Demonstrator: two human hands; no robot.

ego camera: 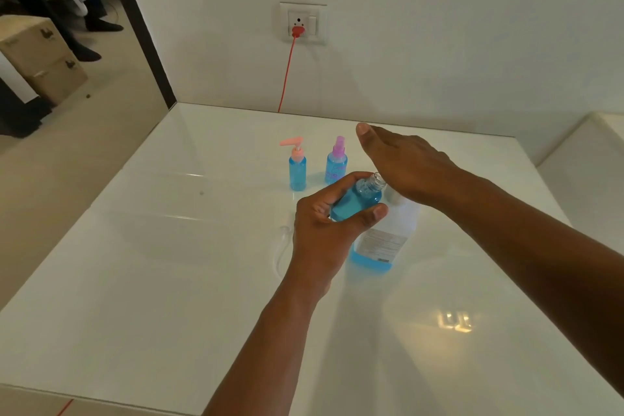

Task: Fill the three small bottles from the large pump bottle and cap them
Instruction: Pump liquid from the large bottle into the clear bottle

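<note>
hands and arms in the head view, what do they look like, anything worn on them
Both the left hand and right hand are bare: no gloves, rings, watch or bands show. Both forearms are bare too, with no sleeve in view up to the picture's edge. Fingernails are short and unpainted.

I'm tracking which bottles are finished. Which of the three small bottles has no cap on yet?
The one gripped tilted in the left hand: this small bottle shows a bare threaded neck. The pink-pump bottle and purple-sprayer bottle stand capped.
</note>
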